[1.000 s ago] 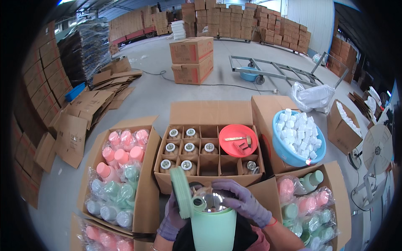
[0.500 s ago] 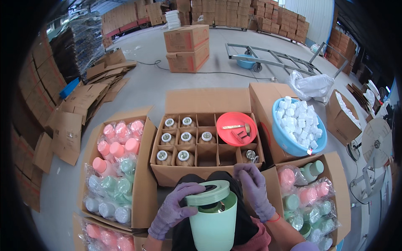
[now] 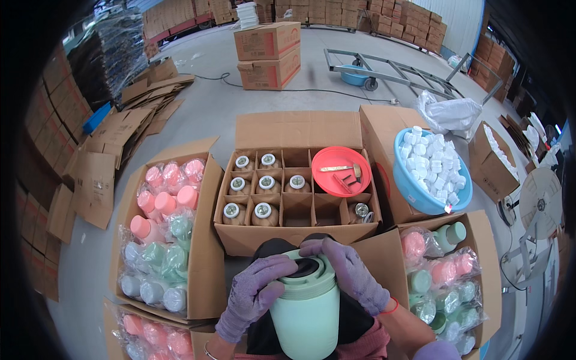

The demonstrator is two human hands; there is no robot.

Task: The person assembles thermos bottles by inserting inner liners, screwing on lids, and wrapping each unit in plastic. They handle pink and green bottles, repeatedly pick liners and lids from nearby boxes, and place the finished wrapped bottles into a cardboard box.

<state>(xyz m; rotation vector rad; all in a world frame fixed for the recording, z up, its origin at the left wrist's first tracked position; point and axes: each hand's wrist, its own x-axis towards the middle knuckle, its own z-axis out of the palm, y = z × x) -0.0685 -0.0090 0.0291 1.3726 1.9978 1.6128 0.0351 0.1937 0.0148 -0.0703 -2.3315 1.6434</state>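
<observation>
A light-green plastic flask body stands upright on my lap. On its top sits a ribbed green screw collar with a dark round opening in the middle. My left hand, in a purple glove, grips the collar from the left, fingers over its rim. From the right, my right hand, gloved alike, curls its fingers over the far rim. Just ahead is a divided carton with several glass flask liners wrapped in brown paper, their clear necks pointing up.
A red dish with small tools rests on the carton's dividers. To its right, a blue basin of white caps sits on a box. Open cartons of bagged pink, green and pale-blue plastic parts flank me. A fan stands far right.
My right hand has come left onto the collar, which was tilted and now sits level on the flask body. The view has shifted slightly.
</observation>
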